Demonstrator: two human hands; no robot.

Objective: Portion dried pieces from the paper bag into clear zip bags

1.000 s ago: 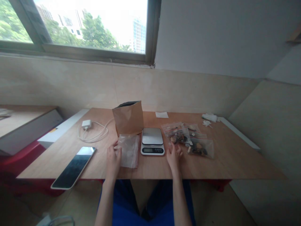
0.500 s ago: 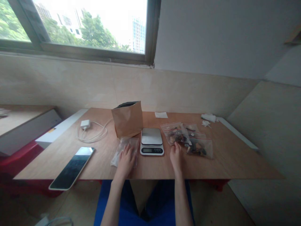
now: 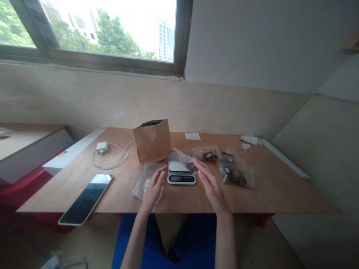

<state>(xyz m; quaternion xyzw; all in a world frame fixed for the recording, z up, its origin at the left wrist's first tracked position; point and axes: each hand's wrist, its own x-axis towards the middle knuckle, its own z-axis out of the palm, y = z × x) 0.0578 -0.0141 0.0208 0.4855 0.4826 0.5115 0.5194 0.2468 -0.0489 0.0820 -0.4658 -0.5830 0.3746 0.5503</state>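
A small clear zip bag with dark contents (image 3: pixel 188 162) is tilted over the steel plate of a white kitchen scale (image 3: pixel 181 179). My right hand (image 3: pixel 209 181) pinches the bag's right side, its fingers pointing left. To the left of the scale, my left hand (image 3: pixel 153 185) is raised with fingers bent and apart, holding nothing. Below and behind it lies a crumpled clear plastic bag (image 3: pixel 141 182) with whitish contents. More clear zip bags (image 3: pixel 238 175) of dark and tan pieces lie to the right of the scale, partly overlapping.
A brown paper bag (image 3: pixel 153 144) stands upright with its top open behind the clear plastic bag. At the left are a phone (image 3: pixel 86 200), overhanging the front edge, and a white charger (image 3: pixel 101 147) with its cable. White paper (image 3: pixel 192 136) and crumpled tissue (image 3: pixel 250 140) lie at the back.
My right hand has lifted one zip bag from the group at the right and brought it left over the scale. My left hand has come up off the clear plastic bag.
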